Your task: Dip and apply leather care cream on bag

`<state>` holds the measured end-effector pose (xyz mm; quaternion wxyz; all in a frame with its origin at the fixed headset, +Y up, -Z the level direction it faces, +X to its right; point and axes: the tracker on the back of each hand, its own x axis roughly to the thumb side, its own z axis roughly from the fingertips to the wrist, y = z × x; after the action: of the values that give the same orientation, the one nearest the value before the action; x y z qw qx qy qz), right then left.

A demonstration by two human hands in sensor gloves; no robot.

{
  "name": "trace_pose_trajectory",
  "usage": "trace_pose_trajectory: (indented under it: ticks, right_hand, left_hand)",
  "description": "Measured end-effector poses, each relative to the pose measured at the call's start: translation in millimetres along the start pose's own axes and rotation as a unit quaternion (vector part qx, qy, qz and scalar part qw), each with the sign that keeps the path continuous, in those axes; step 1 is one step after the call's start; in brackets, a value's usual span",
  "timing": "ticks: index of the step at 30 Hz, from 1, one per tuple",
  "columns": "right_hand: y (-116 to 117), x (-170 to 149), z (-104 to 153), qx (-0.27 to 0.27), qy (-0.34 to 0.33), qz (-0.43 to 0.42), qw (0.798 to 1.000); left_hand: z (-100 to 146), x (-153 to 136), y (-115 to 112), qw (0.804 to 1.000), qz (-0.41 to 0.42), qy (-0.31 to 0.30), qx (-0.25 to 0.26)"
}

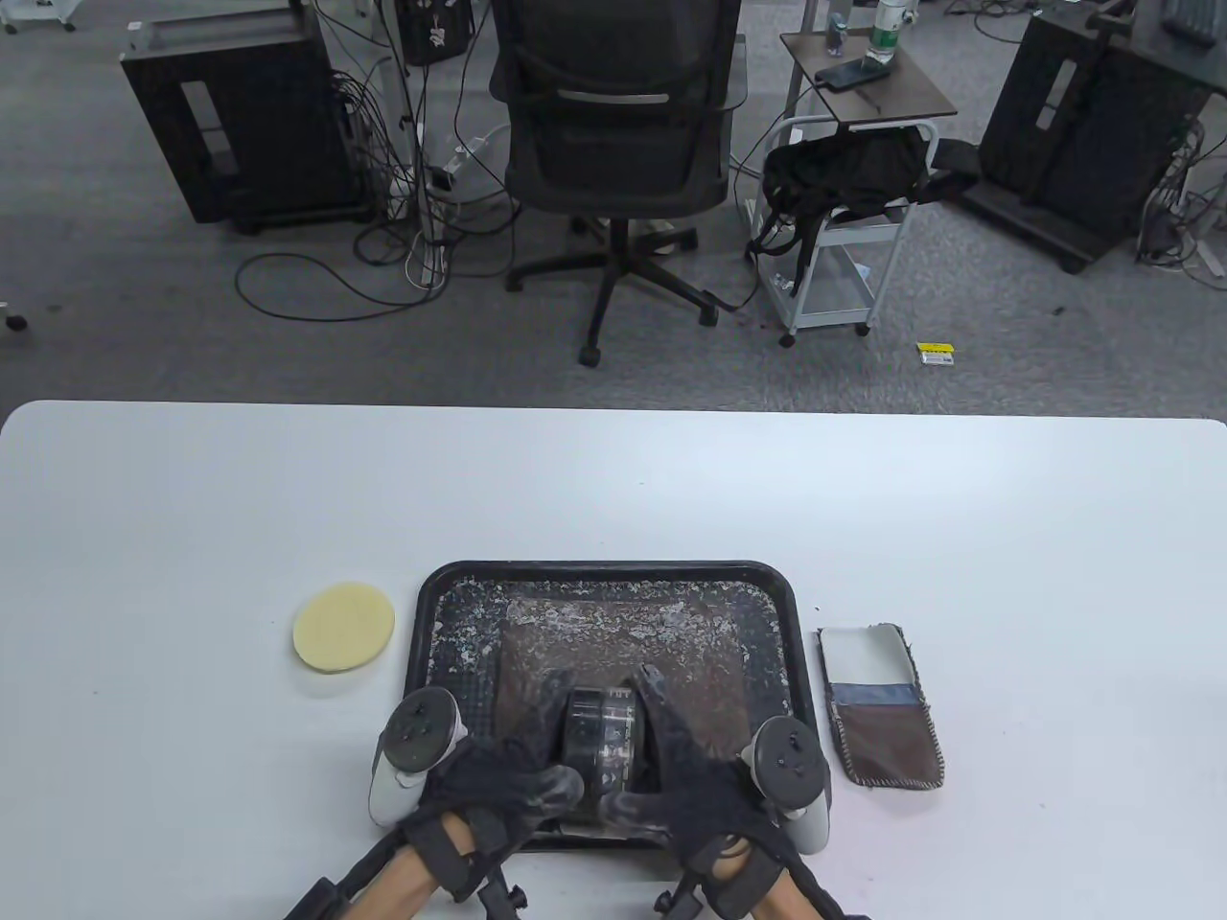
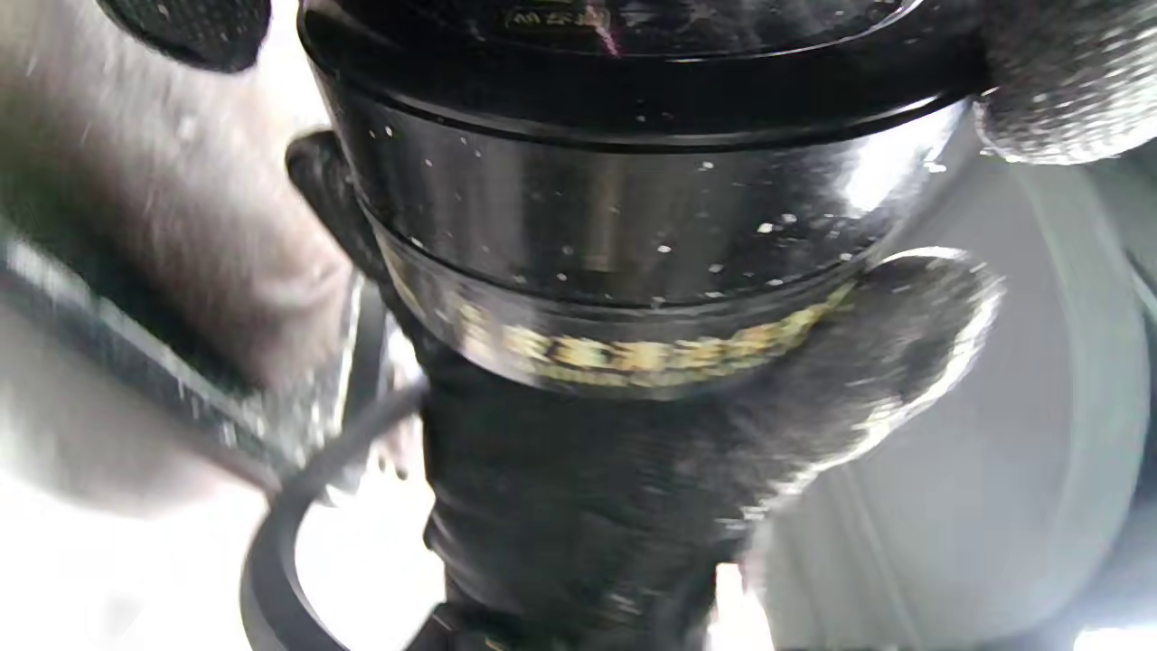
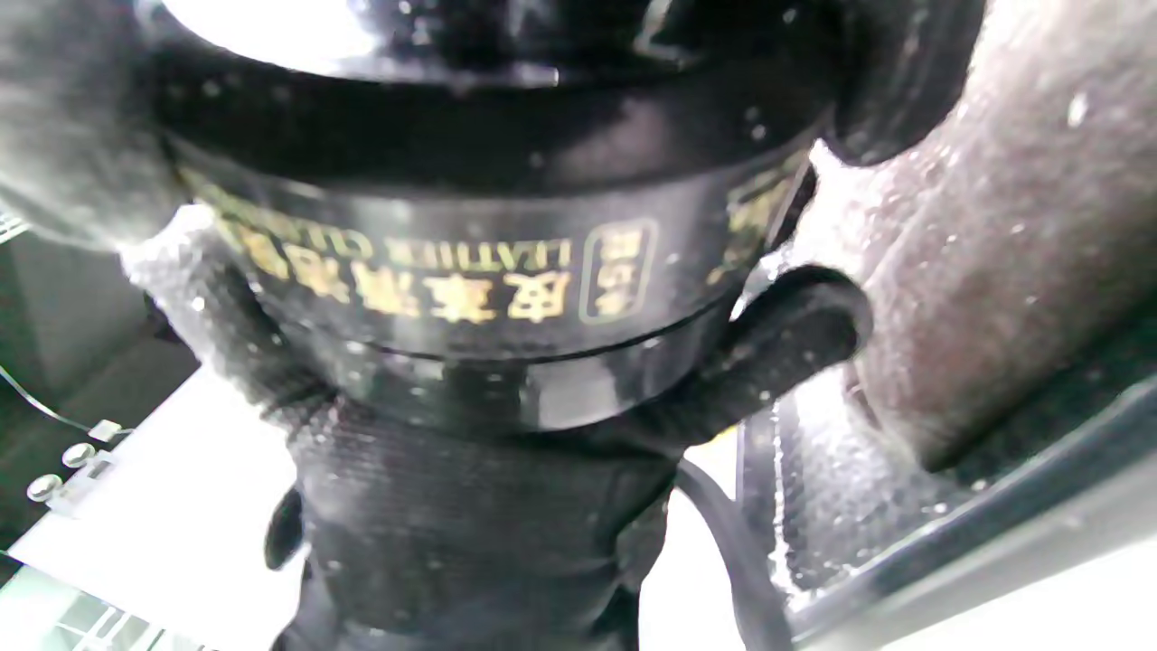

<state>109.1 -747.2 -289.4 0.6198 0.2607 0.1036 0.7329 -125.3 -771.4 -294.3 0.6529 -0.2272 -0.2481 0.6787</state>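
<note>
Hands (image 1: 498,767) (image 1: 690,776) around cream jar (image 1: 602,736) over tray's (image 1: 613,573) near edge.

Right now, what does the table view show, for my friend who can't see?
Two gloved hands, left hand and right hand, hold a round black cream jar above a black rectangular tray. A round yellow sponge lies left.

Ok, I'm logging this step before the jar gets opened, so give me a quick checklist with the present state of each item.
1. Both hands on the cream jar: ok, left hand and right hand grip it from either side.
2. Jar over the black tray: ok.
3. Lid off: not ok, it looks closed.
4. Yellow sponge at hand: ok, on the table left of the tray, untouched.
5. Leather pouch at hand: ok, right of the tray.
6. Cream left inside: cannot tell.
</note>
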Motion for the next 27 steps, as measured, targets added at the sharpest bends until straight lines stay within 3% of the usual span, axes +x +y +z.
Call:
trace_pose_trajectory:
  ticks: [2, 4, 9, 11, 15, 19, 23, 24, 27]
  right_hand:
    - [0, -2, -1, 0.001, 0.007, -0.013, 1.000]
    - [1, -6, -1, 0.008, 0.018, -0.057, 0.998]
    - [1, -9, -2, 0.018, 0.027, -0.104, 0.994]
    - [5, -10, -1, 0.028, 0.029, -0.125, 0.991]
    - [2, -6, -1, 0.014, 0.014, -0.083, 0.996]
    - [-1, 0, -1, 0.005, -0.003, -0.056, 0.998]
    - [-1, 0, -1, 0.005, -0.011, -0.057, 0.998]
    - [-2, 0, -1, 0.005, -0.016, -0.064, 0.998]
    - [-4, -3, -1, -0.003, -0.018, -0.108, 0.994]
  left_hand:
    - [-1, -2, -3, 0.999, 0.029, -0.003, -0.016]
    - [-2, 6, -3, 0.998, 0.022, -0.057, -0.013]
    - [0, 28, 1, 0.977, -0.177, -0.108, -0.053]
    - [1, 27, -2, 0.974, -0.196, -0.105, -0.038]
    - [1, 20, -1, 0.987, -0.138, -0.082, 0.019]
    - [1, 14, -4, 0.998, -0.026, -0.036, 0.052]
    - [5, 11, -1, 0.997, 0.017, 0.022, 0.074]
    - [7, 7, 0, 0.994, 0.068, 0.035, 0.073]
    - [9, 6, 6, 0.988, 0.141, 0.025, 0.063]
